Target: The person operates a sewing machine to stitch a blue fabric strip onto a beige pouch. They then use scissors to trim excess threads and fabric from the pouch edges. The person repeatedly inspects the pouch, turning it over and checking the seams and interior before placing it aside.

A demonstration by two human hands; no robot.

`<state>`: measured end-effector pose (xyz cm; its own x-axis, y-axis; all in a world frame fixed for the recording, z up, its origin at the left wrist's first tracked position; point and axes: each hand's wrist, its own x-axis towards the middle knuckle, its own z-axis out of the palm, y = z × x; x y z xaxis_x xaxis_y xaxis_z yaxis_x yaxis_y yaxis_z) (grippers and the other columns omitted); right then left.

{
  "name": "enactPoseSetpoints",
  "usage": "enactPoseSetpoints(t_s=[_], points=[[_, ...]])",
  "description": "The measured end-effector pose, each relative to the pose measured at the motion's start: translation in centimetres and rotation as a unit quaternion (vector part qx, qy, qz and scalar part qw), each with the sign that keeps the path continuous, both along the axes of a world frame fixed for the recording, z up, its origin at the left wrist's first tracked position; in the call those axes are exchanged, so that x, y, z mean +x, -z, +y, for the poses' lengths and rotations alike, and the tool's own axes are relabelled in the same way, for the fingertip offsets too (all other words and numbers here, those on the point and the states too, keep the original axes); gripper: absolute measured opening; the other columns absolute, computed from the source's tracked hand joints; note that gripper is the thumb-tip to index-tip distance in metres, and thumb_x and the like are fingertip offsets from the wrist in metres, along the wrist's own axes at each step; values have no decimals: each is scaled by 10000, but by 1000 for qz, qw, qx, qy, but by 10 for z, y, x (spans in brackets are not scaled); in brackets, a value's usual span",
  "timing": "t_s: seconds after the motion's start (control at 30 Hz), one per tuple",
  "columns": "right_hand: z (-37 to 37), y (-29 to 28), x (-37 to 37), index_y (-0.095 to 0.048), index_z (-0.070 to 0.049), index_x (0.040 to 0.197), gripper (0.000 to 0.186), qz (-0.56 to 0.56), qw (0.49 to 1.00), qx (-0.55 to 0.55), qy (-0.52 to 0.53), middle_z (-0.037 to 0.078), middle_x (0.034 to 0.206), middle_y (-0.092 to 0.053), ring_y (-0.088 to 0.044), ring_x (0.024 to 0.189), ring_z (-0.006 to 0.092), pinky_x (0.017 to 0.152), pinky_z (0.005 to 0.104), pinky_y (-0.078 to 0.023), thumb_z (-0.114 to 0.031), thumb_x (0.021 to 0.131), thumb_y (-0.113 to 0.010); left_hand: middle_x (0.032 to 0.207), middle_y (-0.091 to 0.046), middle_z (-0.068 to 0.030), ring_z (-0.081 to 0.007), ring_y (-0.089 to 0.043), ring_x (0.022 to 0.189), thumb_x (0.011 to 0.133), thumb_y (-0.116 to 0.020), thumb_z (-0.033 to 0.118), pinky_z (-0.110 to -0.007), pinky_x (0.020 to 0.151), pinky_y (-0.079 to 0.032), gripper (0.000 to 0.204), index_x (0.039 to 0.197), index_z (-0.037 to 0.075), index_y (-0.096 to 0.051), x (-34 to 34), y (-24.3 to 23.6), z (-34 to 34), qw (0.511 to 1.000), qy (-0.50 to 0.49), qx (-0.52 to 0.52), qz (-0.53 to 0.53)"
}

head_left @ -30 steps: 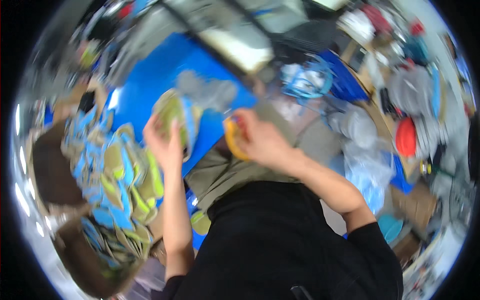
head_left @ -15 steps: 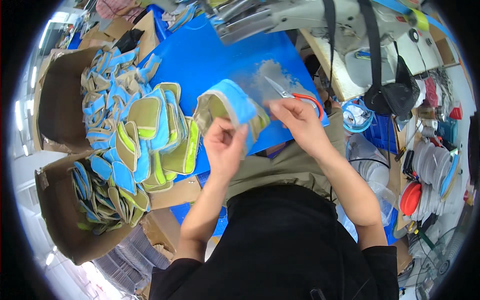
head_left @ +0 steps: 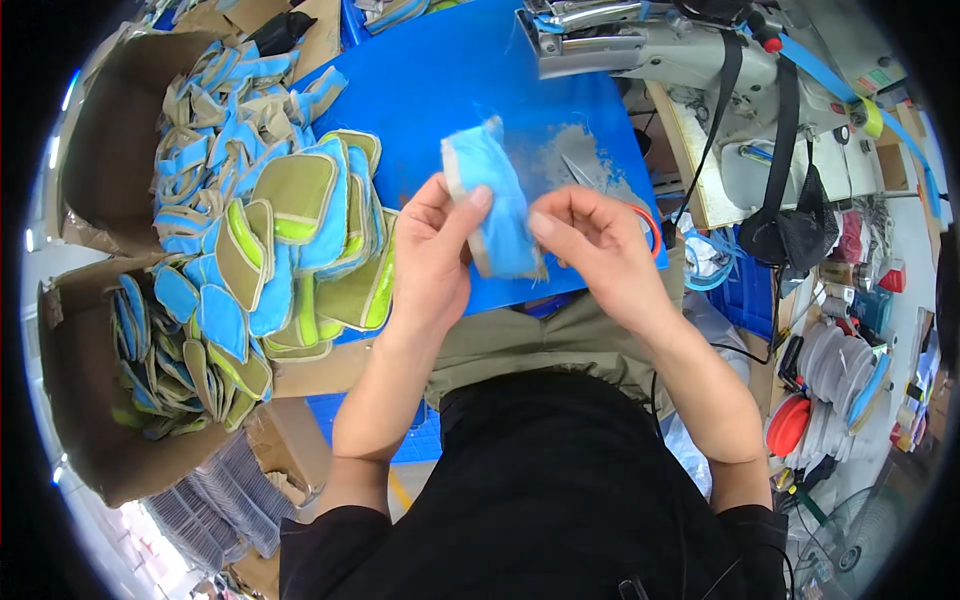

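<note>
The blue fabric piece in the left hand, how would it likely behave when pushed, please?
The blue fabric piece is probably light: the left hand holds it in a pinch. Its cloth surface suggests it would bend readily; the frayed-looking edge might snag.

Around six o'clock on my feed I see a plain black top (head_left: 560, 480), its lower hem rounded where it meets the lap. Short black sleeves end it: the left sleeve (head_left: 340, 550) at seven, the right sleeve (head_left: 750, 540) between four and five. Just twelve-ward of the hem I get creased olive-khaki trousers (head_left: 560, 335). At five, a small dark fitting (head_left: 632, 588) with a pale edge sits on the fabric, too small for me to identify.
</note>
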<state>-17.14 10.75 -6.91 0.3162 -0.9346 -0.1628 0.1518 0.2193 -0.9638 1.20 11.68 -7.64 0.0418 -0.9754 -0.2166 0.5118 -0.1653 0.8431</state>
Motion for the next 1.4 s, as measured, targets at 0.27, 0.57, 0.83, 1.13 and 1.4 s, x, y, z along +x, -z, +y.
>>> enactPoseSetpoints(t_s=[0.27, 0.57, 0.83, 1.13, 1.4], points=[[2, 27, 14, -675, -8, 1030, 176, 108, 988, -90, 63, 43, 894, -696, -635, 810, 107, 723, 280, -511, -117, 912, -746, 1092, -716, -61, -126, -687, 963, 999, -663, 109, -313, 855, -552, 201, 1186, 58, -608, -7, 25, 0, 997, -30, -33, 64], [-4, -3, 5, -687, 4, 1061, 179, 75, 995, -64, 2, 38, 892, -691, -622, 807, 77, 691, 251, -511, -91, 913, -726, 1088, -708, -75, -110, -671, 948, 977, -694, 111, -288, 810, -541, 162, 1111, 51, -627, 14, 7, -2, 979, -96, -106, -145], [-29, -45, -2, -699, 26, 1070, 168, -20, 999, -40, -10, 31, 930, -715, -643, 820, 59, 732, 232, -528, -29, 911, -696, 1062, -655, -58, -118, -605, 1023, 952, -683, 114, -269, 907, -477, 285, 1214, 15, -633, 29, -55, -67, 848, 172, -317, -387], [-60, -44, -9, -702, 54, 1122, 248, -158, 985, 69, 27, 92, 974, -749, -691, 834, 94, 735, 253, -557, -93, 927, -745, 1058, -635, -59, -97, -587, 964, 987, -646, 93, -246, 845, -473, 214, 1154, 39, -523, 18, -48, -119, 932, 201, -236, -187], [-84, -47, 12, -703, 57, 1035, 226, -240, 953, 129, 134, 93, 904, -729, -681, 756, 113, 676, 262, -554, -114, 901, -763, 1275, -634, -100, -178, -587, 1151, 972, -650, 83, -332, 996, -457, 485, 1417, 21, -466, 13, -49, -156, 945, 161, -211, -190]])
